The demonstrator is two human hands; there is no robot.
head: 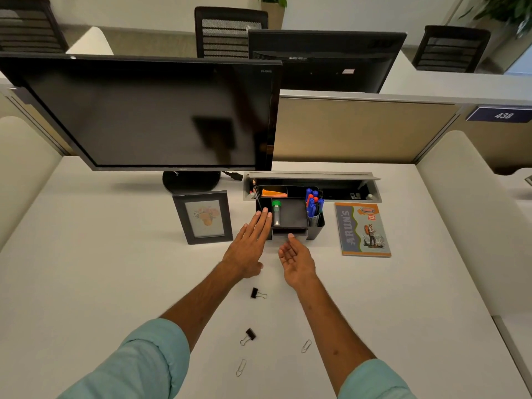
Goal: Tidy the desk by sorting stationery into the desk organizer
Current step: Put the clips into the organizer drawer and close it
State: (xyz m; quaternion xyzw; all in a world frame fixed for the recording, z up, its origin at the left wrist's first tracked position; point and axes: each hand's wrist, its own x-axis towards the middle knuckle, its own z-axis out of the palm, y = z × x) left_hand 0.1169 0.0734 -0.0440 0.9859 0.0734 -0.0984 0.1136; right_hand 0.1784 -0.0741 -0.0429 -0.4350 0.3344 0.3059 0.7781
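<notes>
A black desk organizer (292, 216) stands at the back of the white desk. It holds blue and red pens (313, 204), a green-capped tube (276, 213), an orange item (273, 193) and a pencil (256, 194). Its small front drawer (289, 233) looks slightly pulled out. My left hand (252, 243) lies flat and open, fingertips at the organizer's left front corner. My right hand (296, 259) is open, palm up, fingertips at the drawer front. Two black binder clips (257, 293) (249, 336) and two paper clips (241, 367) (306, 346) lie on the desk nearer to me.
A framed picture (203, 217) stands left of the organizer, under a large monitor (149, 113). A notebook (361, 228) lies to the organizer's right. An open cable tray (345, 187) sits behind it. Partition walls bound the desk at back and sides.
</notes>
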